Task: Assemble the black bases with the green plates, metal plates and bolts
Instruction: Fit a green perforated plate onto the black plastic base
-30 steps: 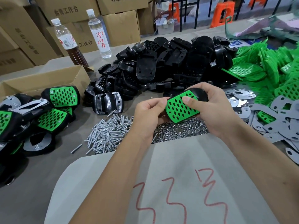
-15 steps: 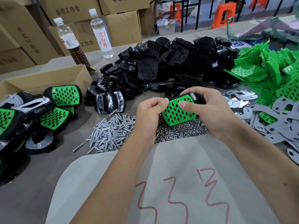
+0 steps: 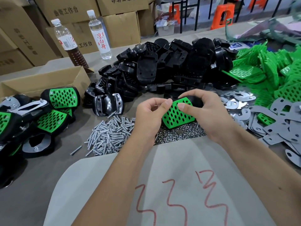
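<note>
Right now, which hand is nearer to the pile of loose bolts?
Left. The left hand hangs just right of the bolts, almost over their edge. The right hand is farther right, beyond the green plate that both hands hold.

From my remote seat, I see both hands raised over the worktable (image 3: 40, 185): the right hand (image 3: 210, 115) grips a black base (image 3: 196, 101) fitted with a green plate (image 3: 177, 115), while the left hand (image 3: 148, 118) pinches the plate's near corner. Loose bolts (image 3: 110, 136) lie at 9 o'clock of the hands, black bases (image 3: 171, 69) heaped at 12, metal plates (image 3: 276, 124) at 3.
</note>
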A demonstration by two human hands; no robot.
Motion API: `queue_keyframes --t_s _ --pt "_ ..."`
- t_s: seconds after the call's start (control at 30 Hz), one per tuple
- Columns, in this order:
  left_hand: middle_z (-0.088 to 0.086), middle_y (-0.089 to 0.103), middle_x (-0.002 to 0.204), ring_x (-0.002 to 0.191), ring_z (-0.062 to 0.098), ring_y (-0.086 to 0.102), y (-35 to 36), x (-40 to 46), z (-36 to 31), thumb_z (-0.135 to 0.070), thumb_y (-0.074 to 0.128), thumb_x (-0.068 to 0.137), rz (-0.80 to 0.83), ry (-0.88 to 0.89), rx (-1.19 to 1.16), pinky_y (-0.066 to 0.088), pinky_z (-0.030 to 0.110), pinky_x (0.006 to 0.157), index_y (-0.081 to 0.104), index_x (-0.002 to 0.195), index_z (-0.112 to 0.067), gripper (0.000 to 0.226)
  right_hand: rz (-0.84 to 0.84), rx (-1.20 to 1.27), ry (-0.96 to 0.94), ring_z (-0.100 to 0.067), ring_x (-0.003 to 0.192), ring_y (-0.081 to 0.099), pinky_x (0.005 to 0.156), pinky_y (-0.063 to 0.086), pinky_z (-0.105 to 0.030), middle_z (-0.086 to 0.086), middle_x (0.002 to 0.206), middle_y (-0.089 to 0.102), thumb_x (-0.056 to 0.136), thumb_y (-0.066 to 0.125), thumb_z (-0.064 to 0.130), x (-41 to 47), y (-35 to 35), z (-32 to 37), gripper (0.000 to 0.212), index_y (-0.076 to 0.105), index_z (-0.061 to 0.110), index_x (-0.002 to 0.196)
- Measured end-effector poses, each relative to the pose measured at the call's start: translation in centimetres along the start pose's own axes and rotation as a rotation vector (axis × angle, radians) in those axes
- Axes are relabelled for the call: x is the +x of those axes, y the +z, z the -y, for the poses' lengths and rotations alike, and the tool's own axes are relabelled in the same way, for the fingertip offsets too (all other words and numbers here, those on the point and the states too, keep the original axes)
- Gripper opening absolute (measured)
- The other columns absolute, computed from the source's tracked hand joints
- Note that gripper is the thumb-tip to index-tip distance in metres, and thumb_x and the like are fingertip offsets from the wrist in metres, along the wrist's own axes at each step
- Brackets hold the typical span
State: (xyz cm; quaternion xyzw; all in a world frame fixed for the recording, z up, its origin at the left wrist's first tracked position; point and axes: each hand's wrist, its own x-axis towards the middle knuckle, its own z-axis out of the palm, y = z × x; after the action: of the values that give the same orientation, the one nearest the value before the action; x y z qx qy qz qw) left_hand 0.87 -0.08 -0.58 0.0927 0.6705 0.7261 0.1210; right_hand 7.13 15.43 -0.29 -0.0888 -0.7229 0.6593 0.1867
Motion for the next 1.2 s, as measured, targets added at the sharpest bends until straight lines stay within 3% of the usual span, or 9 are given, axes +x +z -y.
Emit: queue_keyframes --t_s 0.13,0.23,0.37,0.47,0.57,0.7,0.9,1.03,1.2 --pt "0.023 0.076 0.099 0.088 0.030 0.071 -0.3 0.0 -0.2 -0.021 0.077 0.089 0.047 -0.044 -0.078 0.062 0.051 0.086 0.076 0.098 -0.001 0.021 0.046 0.023 -0.008 -0.009 0.083 0.071 0.076 0.056 -0.027 0.006 0.085 0.075 0.090 0.080 0.013 -0.1 0.2 0.0 0.016 0.074 0.019 0.104" --pt "0.014 0.078 0.088 0.075 0.020 0.074 -0.8 -0.2 -0.6 -0.022 0.077 0.082 0.097 -0.093 -0.225 0.062 0.035 0.066 0.075 0.097 -0.001 0.026 0.119 0.119 0.001 -0.017 0.089 0.072 0.081 0.059 -0.034 0.001 0.088 0.075 0.085 0.085 0.018 -0.1 0.3 0.1 0.019 0.074 0.021 0.101" --pt "0.011 0.076 0.085 0.073 0.022 0.073 -1.0 -0.4 -0.8 -0.023 0.076 0.080 0.155 -0.108 -0.285 0.062 0.035 0.060 0.072 0.095 -0.003 0.025 0.276 0.352 0.110 -0.025 0.092 0.074 0.079 0.062 -0.037 -0.009 0.094 0.075 0.071 0.086 0.026 -0.1 -0.1 0.1 0.040 0.072 0.012 0.106" --pt "0.017 0.072 0.091 0.079 0.024 0.070 -0.6 -0.3 -0.6 -0.013 0.074 0.089 0.093 -0.012 -0.194 0.063 0.036 0.067 0.073 0.098 -0.001 0.016 0.319 0.422 0.172 -0.023 0.093 0.074 0.074 0.061 -0.032 -0.011 0.098 0.075 0.084 0.078 0.029 0.0 -0.5 0.3 0.027 0.074 0.009 0.102" --pt "0.007 0.076 0.090 0.078 0.014 0.072 -0.5 -0.3 -0.6 -0.022 0.075 0.082 0.041 0.019 -0.267 0.061 0.031 0.065 0.073 0.101 0.001 0.030 0.360 0.549 0.243 -0.029 0.107 0.074 0.084 0.063 -0.042 -0.018 0.116 0.076 0.096 0.056 0.043 0.2 -0.8 0.6 0.041 0.081 0.011 0.102" --pt "0.005 0.077 0.095 0.087 0.015 0.071 -0.5 -0.3 -0.5 -0.031 0.074 0.086 -0.022 0.031 -0.182 0.062 0.035 0.073 0.077 0.103 -0.009 0.028 0.362 0.464 0.121 -0.035 0.104 0.072 0.081 0.063 -0.045 -0.026 0.118 0.072 0.101 0.049 0.008 0.0 -0.9 0.7 0.029 0.072 0.001 0.118" --pt "-0.002 0.071 0.096 0.089 0.013 0.069 -0.5 -0.4 0.1 -0.035 0.075 0.095 -0.366 0.552 0.453 0.059 0.042 0.077 0.074 0.096 -0.018 0.017 0.162 0.488 0.131 -0.029 0.089 0.074 0.068 0.059 -0.037 -0.023 0.108 0.073 0.098 0.054 -0.005 -0.3 0.6 1.0 0.026 0.067 -0.005 0.121" --pt "-0.003 0.077 0.100 0.096 0.012 0.069 0.2 -1.1 -0.4 -0.053 0.059 0.098 -0.189 0.599 0.613 0.055 0.040 0.086 0.081 0.107 -0.013 0.046 -0.075 0.470 0.137 -0.030 0.092 0.073 0.087 0.062 -0.048 -0.019 0.103 0.074 0.095 0.067 0.000 -0.3 1.0 1.0 0.016 0.073 0.001 0.110" --pt "-0.004 0.075 0.102 0.103 0.015 0.065 1.5 -1.5 -0.5 -0.054 0.074 0.086 -0.094 0.570 0.783 0.048 0.036 0.093 0.079 0.103 -0.016 0.042 -0.256 0.186 -0.009 -0.013 0.063 0.066 0.066 0.056 -0.035 -0.001 0.073 0.075 0.093 0.074 0.008 -0.5 1.4 0.9 0.012 0.074 0.014 0.103"
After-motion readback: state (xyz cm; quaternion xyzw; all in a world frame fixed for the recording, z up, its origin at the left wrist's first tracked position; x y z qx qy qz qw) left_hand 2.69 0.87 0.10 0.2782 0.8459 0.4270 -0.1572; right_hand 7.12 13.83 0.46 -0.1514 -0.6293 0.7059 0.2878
